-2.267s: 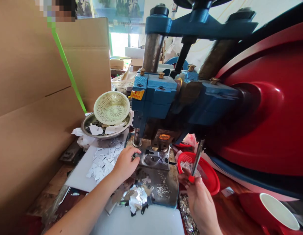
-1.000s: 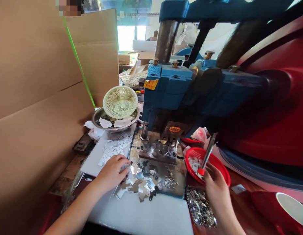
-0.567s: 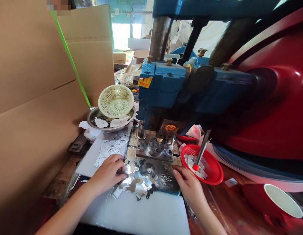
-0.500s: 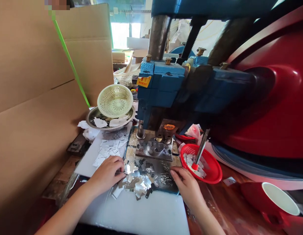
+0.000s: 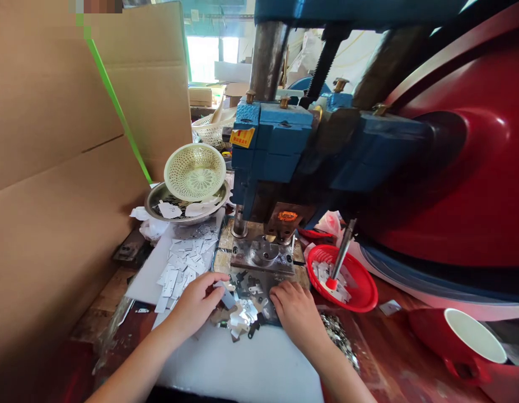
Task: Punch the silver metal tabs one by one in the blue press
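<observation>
My left hand (image 5: 196, 305) pinches a small flat metal piece (image 5: 226, 296) between thumb and fingers, at the left edge of a heap of stamped metal pieces (image 5: 244, 316). My right hand (image 5: 299, 313) lies palm down on the steel plate (image 5: 259, 280) just right of the heap. Its fingertips are bunched together on tiny shiny bits, and what they hold is hidden. Both hands are in front of the die (image 5: 263, 254) of the blue press (image 5: 276, 148). A rod tool with a red tip (image 5: 338, 262) stands alone in the red dish (image 5: 362, 296).
Flat blanks (image 5: 179, 268) lie on a white board to the left. Behind them a green colander (image 5: 195, 170) sits in a metal bowl (image 5: 156, 204). Cardboard walls (image 5: 53, 168) close the left side. White foam (image 5: 246, 369) lies near me, a red cup (image 5: 469, 341) at right.
My left hand left the die and picked a piece from the heap. My right hand put the rod tool in the red dish and moved left onto the plate.
</observation>
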Motion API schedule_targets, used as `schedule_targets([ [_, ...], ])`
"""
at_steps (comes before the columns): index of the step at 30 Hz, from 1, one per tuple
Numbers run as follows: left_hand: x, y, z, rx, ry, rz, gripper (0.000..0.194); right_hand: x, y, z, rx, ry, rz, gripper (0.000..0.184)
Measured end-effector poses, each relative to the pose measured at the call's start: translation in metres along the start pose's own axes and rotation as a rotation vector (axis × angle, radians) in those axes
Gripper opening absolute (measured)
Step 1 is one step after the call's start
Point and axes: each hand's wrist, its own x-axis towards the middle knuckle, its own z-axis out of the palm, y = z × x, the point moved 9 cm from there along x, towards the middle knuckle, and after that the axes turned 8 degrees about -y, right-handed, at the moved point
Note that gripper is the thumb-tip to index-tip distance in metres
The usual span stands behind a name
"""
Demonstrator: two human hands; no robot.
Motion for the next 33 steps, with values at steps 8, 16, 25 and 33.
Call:
schedule_targets([
  [8, 0.002, -0.009, 0.020, -0.453, -0.044, -0.153, 0.030, -0.003, -0.002, -0.002, 0.037, -0.003, -0.036, 0.019],
  [16, -0.002, -0.008, 0.022, -0.554, -0.025, -0.234, 0.031, -0.006, 0.002, -0.001, 0.120, -0.053, -0.023, 0.018],
  [25, 0.002, -0.013, 0.030, -0.645, -0.031, -0.253, 0.029, 0.015, 0.018, -0.013, 0.331, 0.197, 0.002, 0.026],
  [33, 0.018, 0.005, 0.035, -0.713, -0.022, -0.190, 0.026, 0.082, 0.041, -0.035, 0.490, 0.371, 0.145, 0.024],
])
